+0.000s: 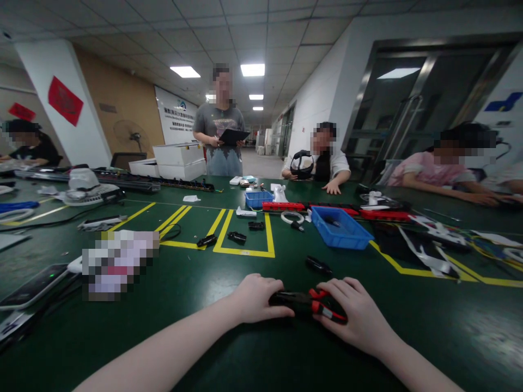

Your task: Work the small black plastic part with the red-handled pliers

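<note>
My right hand (355, 313) is closed around the red handles of a pair of pliers (329, 311), low in the middle of the head view. The pliers point left, towards my left hand (258, 298). That hand is closed on a dark black part (281, 298), mostly covered by the fingers; where it ends and the plier jaws begin is hard to make out. Just beyond my hands a black cylindrical piece (318, 265) lies on the table. Similar small black pieces (237, 237) lie farther off, near the yellow tape outlines.
A blue bin (341, 228) stands beyond my right hand, with a smaller blue tray (259, 198) farther back. Red strips (284, 206) lie behind them. Cables and a phone-like device (35, 286) are at left. People sit or stand around the green table (196, 348).
</note>
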